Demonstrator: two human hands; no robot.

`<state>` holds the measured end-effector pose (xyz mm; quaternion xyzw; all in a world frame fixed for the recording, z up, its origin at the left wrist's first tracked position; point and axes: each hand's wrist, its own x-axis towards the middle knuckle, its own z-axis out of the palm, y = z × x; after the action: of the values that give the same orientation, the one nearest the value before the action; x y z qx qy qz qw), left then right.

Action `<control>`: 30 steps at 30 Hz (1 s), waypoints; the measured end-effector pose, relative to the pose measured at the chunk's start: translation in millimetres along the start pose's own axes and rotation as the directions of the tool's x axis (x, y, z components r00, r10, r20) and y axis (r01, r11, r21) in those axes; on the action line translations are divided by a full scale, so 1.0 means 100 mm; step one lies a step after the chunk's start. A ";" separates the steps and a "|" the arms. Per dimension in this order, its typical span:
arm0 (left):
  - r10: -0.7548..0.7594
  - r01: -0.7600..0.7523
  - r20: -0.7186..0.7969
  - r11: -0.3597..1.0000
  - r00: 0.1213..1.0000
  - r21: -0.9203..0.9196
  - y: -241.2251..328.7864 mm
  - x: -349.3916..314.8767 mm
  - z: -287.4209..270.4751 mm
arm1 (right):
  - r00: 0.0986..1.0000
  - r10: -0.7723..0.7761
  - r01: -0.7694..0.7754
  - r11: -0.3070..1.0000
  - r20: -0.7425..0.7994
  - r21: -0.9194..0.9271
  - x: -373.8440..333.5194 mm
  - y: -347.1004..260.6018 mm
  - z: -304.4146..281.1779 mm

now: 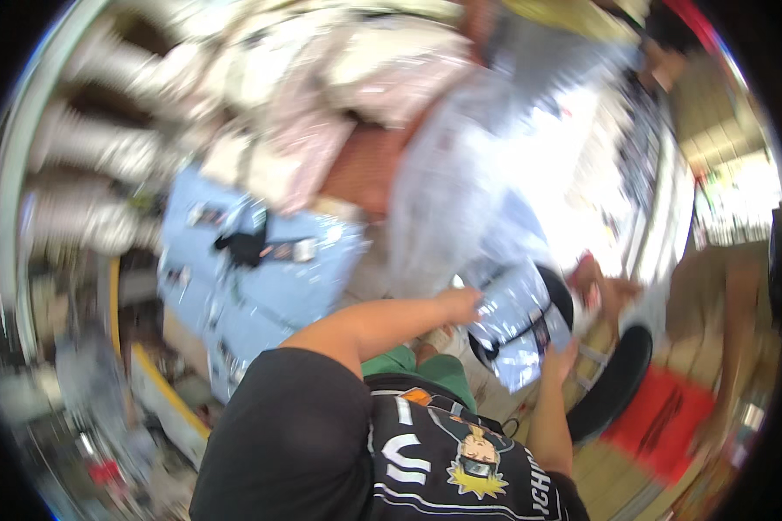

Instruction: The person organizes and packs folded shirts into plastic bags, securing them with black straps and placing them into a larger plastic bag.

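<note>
A light blue folded garment in a clear plastic bag [513,317], with a dark strip across it, is between my two hands. My left hand [459,306] has its fingers closed on the bag's left edge. At the lower right corner my right hand [558,360] grips the same package. Just beyond it, a large translucent plastic sack [447,191] bulges upward, blurred by motion. To my left lie several more light blue bagged garments [300,278], with dark and white labels on them.
Pale bagged garments [274,113] are heaped at the far left. Close by on the right stands a black padded seat [613,391], with a red bag [660,421] on the floor beyond it. Another person's hand [615,295] is near the sack. A yellow-edged board [169,391] stands at left.
</note>
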<state>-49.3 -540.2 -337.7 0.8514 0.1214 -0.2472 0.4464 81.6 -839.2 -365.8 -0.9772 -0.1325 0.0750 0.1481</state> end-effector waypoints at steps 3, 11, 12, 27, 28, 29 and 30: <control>-0.052 0.044 0.108 0.997 0.993 0.068 0.23 -0.81 -0.41 | 0.908 -0.417 0.419 0.908 -0.046 0.025 0.17 -0.82 -0.33; -0.348 0.059 -0.592 0.891 0.727 -0.451 0.18 -2.80 -0.12 | 0.508 -0.805 0.669 0.592 0.306 0.449 0.40 -2.88 -0.20; -0.381 -0.028 -0.678 0.860 0.628 -0.509 0.15 -3.01 0.05 | 0.470 -0.838 0.671 0.543 0.278 0.505 0.34 -3.13 -0.13; -0.557 -0.057 -0.818 0.821 0.143 -0.569 -0.03 -4.51 0.45 | -0.380 -0.883 -0.026 0.308 0.276 0.951 -1.15 -5.56 -1.34; -0.549 -0.049 -0.833 0.832 0.071 -0.552 -0.11 -4.70 0.39 | -0.463 -0.868 0.079 0.162 0.181 0.984 -1.25 -5.59 -1.88; -0.560 0.055 -0.828 0.826 -0.033 -0.561 -0.10 -4.93 0.29 | -0.522 -0.848 0.149 0.013 0.090 0.989 -1.31 -5.58 -2.30; -0.588 0.112 -0.807 0.800 -0.055 -0.590 -0.13 -5.21 0.23 | -0.568 -0.823 0.157 -0.099 0.007 0.983 -1.41 -5.54 -2.63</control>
<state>-503.7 -544.0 -81.9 0.6227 0.6503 0.3158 0.2993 -135.7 -439.2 69.2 -0.1753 -0.7746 0.5186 0.3166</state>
